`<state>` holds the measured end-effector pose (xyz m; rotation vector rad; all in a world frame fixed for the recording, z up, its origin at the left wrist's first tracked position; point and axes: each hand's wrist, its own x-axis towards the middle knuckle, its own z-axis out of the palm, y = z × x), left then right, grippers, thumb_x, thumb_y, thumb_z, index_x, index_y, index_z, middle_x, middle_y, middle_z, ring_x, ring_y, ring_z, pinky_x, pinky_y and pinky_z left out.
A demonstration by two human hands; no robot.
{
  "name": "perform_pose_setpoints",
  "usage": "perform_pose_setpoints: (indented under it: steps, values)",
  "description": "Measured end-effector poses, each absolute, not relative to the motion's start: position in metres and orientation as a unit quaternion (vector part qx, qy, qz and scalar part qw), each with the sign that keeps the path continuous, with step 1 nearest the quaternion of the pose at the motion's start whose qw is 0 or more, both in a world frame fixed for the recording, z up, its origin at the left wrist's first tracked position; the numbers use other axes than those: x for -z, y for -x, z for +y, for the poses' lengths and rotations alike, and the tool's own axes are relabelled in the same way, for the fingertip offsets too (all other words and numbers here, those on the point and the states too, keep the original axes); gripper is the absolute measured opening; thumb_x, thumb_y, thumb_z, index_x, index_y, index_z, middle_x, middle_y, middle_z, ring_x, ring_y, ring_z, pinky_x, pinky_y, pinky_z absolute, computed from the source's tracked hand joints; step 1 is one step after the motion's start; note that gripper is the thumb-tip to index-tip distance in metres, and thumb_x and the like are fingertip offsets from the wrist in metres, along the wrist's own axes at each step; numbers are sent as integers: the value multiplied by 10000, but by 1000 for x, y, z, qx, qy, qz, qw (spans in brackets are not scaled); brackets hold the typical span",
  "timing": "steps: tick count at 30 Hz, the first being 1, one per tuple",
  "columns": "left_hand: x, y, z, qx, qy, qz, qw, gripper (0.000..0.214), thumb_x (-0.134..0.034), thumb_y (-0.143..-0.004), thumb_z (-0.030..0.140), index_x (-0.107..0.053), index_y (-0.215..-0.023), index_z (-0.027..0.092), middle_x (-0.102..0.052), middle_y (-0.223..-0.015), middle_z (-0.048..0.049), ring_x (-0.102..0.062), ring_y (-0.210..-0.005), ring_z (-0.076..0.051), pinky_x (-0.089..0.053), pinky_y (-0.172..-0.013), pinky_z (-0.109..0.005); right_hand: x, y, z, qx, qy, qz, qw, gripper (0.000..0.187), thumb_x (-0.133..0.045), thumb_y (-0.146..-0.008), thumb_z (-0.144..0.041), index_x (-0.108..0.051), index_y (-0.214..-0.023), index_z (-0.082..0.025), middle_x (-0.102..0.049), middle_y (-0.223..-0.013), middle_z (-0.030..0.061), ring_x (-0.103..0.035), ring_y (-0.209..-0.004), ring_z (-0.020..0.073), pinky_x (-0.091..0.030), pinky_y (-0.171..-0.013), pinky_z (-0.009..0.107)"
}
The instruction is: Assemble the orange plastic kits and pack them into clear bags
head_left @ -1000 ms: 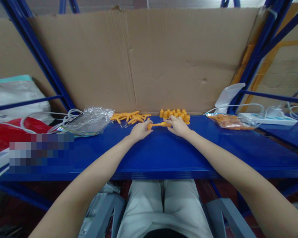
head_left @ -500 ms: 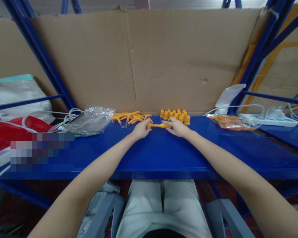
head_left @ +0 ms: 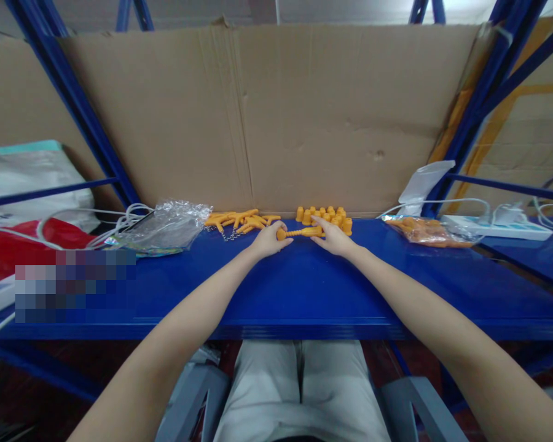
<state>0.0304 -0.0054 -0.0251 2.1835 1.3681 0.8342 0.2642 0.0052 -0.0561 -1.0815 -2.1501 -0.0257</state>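
Between my two hands, just above or on the blue shelf top (head_left: 276, 282), lies a yellow-orange plastic piece (head_left: 299, 232) with a ribbed, twisted shaft and a round, wider left end. My left hand (head_left: 268, 239) has its thumb and fingers around that round end. The other end is pinched by my right hand (head_left: 334, 238), whose fingers partly hide it. Left of my hands is a pile of yellow-orange branched pieces (head_left: 239, 218), some with small metal chains. Behind my right hand, several yellow-orange cup-shaped pieces (head_left: 306, 217) stand in a group.
A clear plastic bag (head_left: 170, 224) and white cables (head_left: 120, 221) lie on the left, near a red bag (head_left: 41, 236). At right are a bag of orange pieces (head_left: 426, 231) and a white power strip (head_left: 502, 226). A cardboard sheet (head_left: 313, 116) stands behind, between blue posts.
Both hands have moved slightly right with the twisted piece. The left hand has turned a little, and more of the round end shows now.
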Motion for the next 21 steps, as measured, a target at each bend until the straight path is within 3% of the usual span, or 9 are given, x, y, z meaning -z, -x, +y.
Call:
perform_pose_setpoints:
  steps: [10,15,21]
  values:
    - [37,-24,2,-327,-813,449,174,161,-604,-842,271,-525,-966,205,-544,-562,78,-553,-467,-114,-454,-524,-235,55,-261,1,8,398,-846,354,676,-512,-831,-193,-335,-1482,-159,-499,-1428,175,-485,-1317,308,-389,-1081,540]
    - [35,-23,0,-361,-821,431,97,168,-642,-811,294,-541,-908,201,-604,-676,29,-614,-636,-153,-483,-628,-268,54,-260,0,15,386,-852,355,701,-505,-793,-149,-350,-1476,-145,-472,-1454,174,-435,-1359,289,-340,-1122,523]
    - [35,-24,-2,-359,-811,453,86,165,-629,-823,318,-557,-902,193,-624,-719,1,-639,-726,-191,-485,-695,-299,54,-260,0,-13,391,-851,351,771,-516,-727,-108,-354,-1480,-139,-434,-1486,166,-403,-1381,287,-309,-1146,502]
